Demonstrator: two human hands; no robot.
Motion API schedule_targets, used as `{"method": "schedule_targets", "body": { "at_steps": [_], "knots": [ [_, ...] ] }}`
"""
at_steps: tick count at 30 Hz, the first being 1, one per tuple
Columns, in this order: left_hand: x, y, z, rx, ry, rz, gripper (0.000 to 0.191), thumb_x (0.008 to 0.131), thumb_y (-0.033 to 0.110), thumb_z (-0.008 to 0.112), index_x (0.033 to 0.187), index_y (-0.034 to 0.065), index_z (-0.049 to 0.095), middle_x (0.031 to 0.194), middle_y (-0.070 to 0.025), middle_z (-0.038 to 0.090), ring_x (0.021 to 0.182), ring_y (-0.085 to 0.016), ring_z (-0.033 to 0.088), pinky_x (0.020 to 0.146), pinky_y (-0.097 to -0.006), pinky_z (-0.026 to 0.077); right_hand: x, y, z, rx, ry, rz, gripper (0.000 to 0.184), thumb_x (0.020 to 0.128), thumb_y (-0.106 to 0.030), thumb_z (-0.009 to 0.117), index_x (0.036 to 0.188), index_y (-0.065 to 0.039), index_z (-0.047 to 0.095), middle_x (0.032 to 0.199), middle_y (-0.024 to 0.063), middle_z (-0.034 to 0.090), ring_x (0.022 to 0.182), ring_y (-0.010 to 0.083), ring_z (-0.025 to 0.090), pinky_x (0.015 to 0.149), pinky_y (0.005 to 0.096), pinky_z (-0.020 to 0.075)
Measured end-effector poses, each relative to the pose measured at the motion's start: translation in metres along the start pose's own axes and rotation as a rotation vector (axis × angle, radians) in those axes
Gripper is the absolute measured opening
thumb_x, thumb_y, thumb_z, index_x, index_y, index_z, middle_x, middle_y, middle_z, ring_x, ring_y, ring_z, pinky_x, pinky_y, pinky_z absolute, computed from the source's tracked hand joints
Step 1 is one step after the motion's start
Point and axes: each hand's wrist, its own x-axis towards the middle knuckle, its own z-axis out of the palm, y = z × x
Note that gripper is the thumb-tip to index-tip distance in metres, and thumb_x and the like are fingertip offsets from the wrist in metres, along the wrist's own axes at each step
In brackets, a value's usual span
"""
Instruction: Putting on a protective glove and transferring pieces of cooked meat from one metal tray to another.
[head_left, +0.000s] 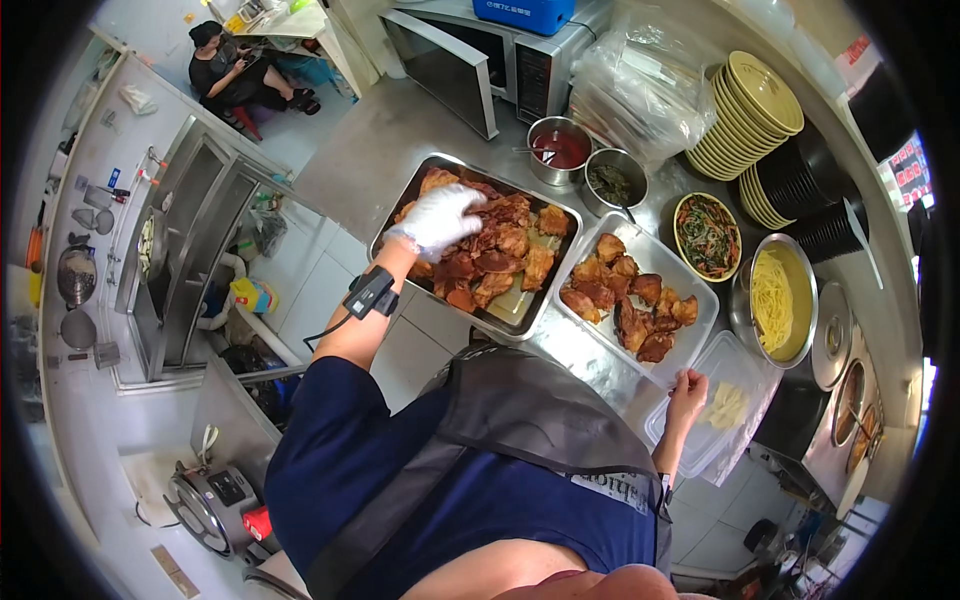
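My left hand (444, 217), in a thin clear-white plastic glove, is over a deep metal tray (541, 324) heaped with browned cooked meat pieces (487, 251). Its fingers are apart with nothing visible in them; whether they touch the meat I cannot tell. A black device is strapped round that forearm. My bare right hand (688, 391) pinches the near corner of a clear plastic container (701, 315). Inside are more meat pieces (630, 292) in a loose layer. The container stands right beside the tray on the steel counter.
Behind the tray stand a pot of red sauce (559, 150) and a pot of dark greens (616, 184). A microwave oven (465, 56) has its door open over the counter. To the right are mixed vegetables (706, 236), yellow shreds (772, 300) and stacked bowls (742, 120). A person (225, 71) sits far left.
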Motion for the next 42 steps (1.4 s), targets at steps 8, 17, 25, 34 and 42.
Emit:
{"method": "schedule_targets", "body": {
  "at_steps": [8,17,25,34,42],
  "knots": [
    [-0.012,0.052,0.059,0.191,-0.129,-0.149,0.061,0.075,0.026,0.081,0.132,0.017,0.062,0.153,-0.0205,0.04,0.131,-0.046,0.05,0.101,-0.0486,0.052,-0.003,0.004,0.002,-0.009,0.041,0.02,0.018,0.096,-0.016,0.068,0.1,0.0,0.062,0.079,0.0057,0.063,0.067,0.0126,0.059,0.057,0.0281,0.0505],
    [-0.002,0.024,0.089,0.072,0.076,-0.119,0.037,0.074,0.024,0.079,0.107,0.0127,0.066,0.142,-0.025,0.049,0.116,-0.049,0.057,0.097,-0.0501,0.051,-0.004,-0.005,0.002,-0.014,0.043,0.034,0.018,0.095,-0.016,0.069,0.099,0.0,0.063,0.08,0.0058,0.064,0.066,0.0121,0.059,0.056,0.0277,0.0511],
    [-0.021,0.038,0.076,0.116,0.14,0.061,0.031,0.072,0.024,0.077,0.1,0.0127,0.07,0.133,-0.0184,0.056,0.105,-0.042,0.062,0.091,-0.0494,0.054,-0.005,-0.001,0.0,-0.012,0.069,0.043,0.016,0.095,-0.015,0.069,0.1,-0.001,0.062,0.079,0.0063,0.063,0.066,0.0134,0.059,0.057,0.0302,0.0502],
    [-0.007,0.095,0.0,-0.257,0.304,0.167,0.035,0.072,0.018,0.08,0.102,0.007,0.065,0.13,-0.0198,0.051,0.12,-0.037,0.055,0.103,-0.0435,0.046,-0.003,-0.004,0.007,-0.042,0.051,0.006,0.019,0.094,-0.017,0.068,0.099,0.0,0.063,0.08,0.0076,0.066,0.068,0.0147,0.062,0.059,0.0307,0.052],
    [0.068,0.221,0.049,0.133,-0.088,0.903,0.02,0.073,0.015,0.074,0.093,0.0125,0.075,0.127,-0.0137,0.059,0.113,-0.032,0.058,0.095,-0.0447,0.051,-0.004,0.003,0.006,-0.052,0.07,-0.045,0.018,0.094,-0.016,0.069,0.099,0.0,0.063,0.08,0.0082,0.066,0.066,0.0148,0.062,0.06,0.0309,0.052]
  ]
}}
